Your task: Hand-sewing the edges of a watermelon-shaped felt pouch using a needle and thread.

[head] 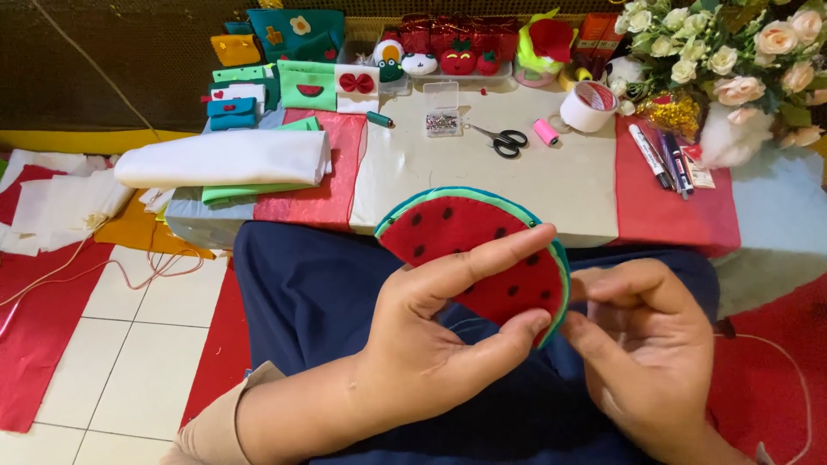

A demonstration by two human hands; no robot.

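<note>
Felt watermelon slice [469,250] at frame centre, pinched between thumb and forefinger of the left hand [431,336] so its green rim faces the right hand [646,336], whose fingers curl half-closed beside that edge, holding nothing discernible; scissors [502,138] lie on the surface [551,185] above.

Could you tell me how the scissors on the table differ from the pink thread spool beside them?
The scissors are dark-handled metal, lying flat with blades slightly parted; the pink thread spool is a small solid cylinder lying on its side. The scissors look longer and thinner, the spool shorter and thicker. Both rest untouched on the pale board, away from both hands.
</note>
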